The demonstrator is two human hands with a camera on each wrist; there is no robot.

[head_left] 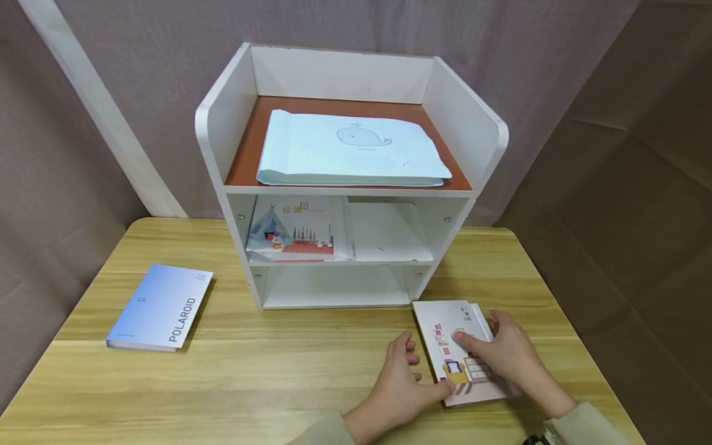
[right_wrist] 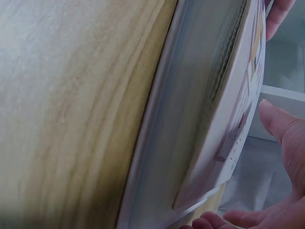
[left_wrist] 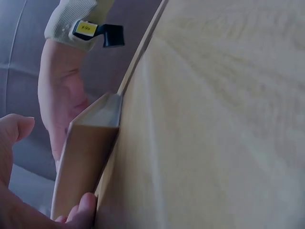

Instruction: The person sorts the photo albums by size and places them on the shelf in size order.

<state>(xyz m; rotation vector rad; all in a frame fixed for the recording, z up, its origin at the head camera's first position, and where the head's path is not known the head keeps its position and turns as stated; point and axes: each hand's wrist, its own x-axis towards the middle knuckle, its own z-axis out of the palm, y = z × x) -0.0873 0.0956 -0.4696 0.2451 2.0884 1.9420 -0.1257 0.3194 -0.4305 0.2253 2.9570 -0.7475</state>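
Observation:
A thick hardcover book (head_left: 445, 346) with a pink-and-white cover, printed with furniture, lies flat on the right side of the table. My left hand (head_left: 397, 386) is beside its left edge, fingers loosely bent, thumb over the near left corner. In the left wrist view, those fingertips (left_wrist: 86, 202) are right at the book's side (left_wrist: 83, 162). My right hand (head_left: 514, 349) spreads around the right edge, its thumb over the cover. The right wrist view shows the thumb raised beside the cover (right_wrist: 224, 133), with the other fingers near the book's far corner.
A white shelf unit (head_left: 239, 191) stands at the back middle. A large whale-print book (head_left: 356, 148) lies on its brown top; a tent-print book (head_left: 300, 232) lies on the middle shelf. The blue POLAROID book (head_left: 158, 306) is on the wooden table (head_left: 278, 383) at left.

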